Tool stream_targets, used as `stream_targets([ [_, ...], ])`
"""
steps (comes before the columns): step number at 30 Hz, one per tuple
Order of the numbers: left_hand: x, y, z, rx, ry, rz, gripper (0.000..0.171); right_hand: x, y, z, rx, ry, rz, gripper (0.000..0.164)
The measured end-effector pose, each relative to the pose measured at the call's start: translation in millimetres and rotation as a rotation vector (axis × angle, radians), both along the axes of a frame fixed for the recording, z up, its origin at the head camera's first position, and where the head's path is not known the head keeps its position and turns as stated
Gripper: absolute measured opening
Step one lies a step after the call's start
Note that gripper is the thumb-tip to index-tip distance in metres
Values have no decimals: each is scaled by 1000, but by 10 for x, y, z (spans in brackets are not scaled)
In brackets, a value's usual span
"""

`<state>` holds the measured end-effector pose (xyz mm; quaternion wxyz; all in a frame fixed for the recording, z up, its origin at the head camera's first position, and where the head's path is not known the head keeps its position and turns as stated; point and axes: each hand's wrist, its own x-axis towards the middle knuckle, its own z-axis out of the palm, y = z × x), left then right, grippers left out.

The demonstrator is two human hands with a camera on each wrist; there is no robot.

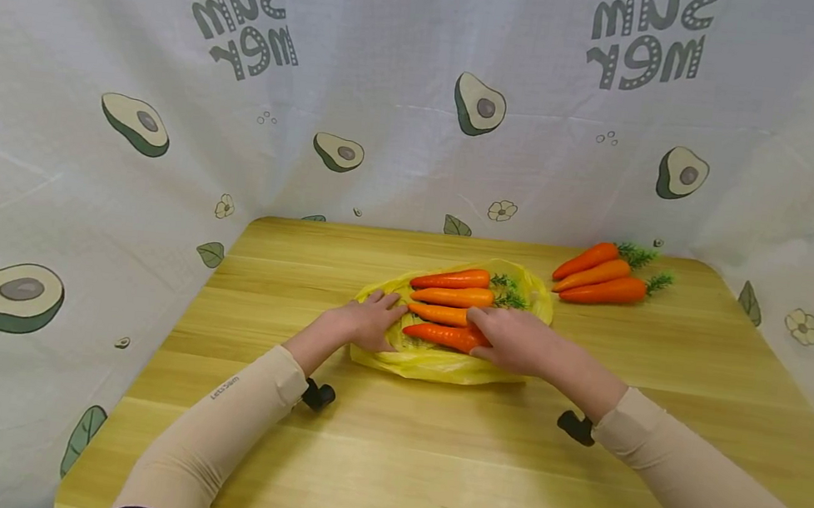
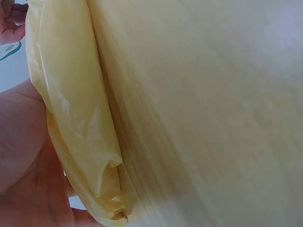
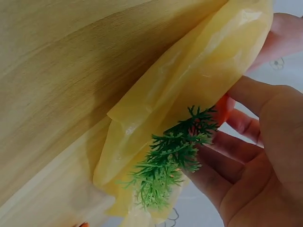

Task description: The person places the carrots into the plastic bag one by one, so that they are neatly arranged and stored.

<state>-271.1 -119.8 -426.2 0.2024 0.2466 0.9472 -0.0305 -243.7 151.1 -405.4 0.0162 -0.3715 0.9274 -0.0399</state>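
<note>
A yellow plastic bag [image 1: 439, 368] lies spread on the table with several orange carrots in a row on it. My right hand [image 1: 518, 340] grips the nearest carrot [image 1: 443, 336] at its thick end, in front of the second-nearest carrot [image 1: 436, 313]. In the right wrist view the carrot's green leafy top [image 3: 165, 161] hangs past my fingers, beside the bag's folded rim [image 3: 189, 66]. My left hand [image 1: 372, 323] rests on the bag's left side with fingers spread, near the carrot tips. In the left wrist view the bag's rolled edge [image 2: 75, 94] hides part of that hand.
Three more carrots [image 1: 604, 276] with green tops lie at the back right of the wooden table [image 1: 427, 474]. A white curtain [image 1: 403, 27] printed with avocados hangs behind the table and along its sides. A black wrist mount [image 1: 576, 427] sits under each forearm.
</note>
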Motion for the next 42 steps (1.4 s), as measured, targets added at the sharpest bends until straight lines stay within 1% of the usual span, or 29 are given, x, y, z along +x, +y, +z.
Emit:
stream_targets([
  [9, -2, -5, -6, -9, -9, 0, 83, -19, 44, -53, -17, -83, -36, 32],
  [16, -2, -1, -10, -12, -2, 1, 83, -32, 75, -56, -31, -98, -47, 34],
  [23, -4, 9, -9, -5, -11, 4, 84, -20, 111, -49, -48, -101, -55, 34],
  [31, 4, 5, -1, 7, -2, -1, 83, 16, 124, -23, -33, -51, -88, 36],
  [38, -1, 6, -10, 6, 4, 0, 83, 87, 39, -11, 36, 99, -130, 32],
  [42, 0, -1, -19, 6, -1, 2, 83, 86, 31, -16, 31, 101, -128, 31],
])
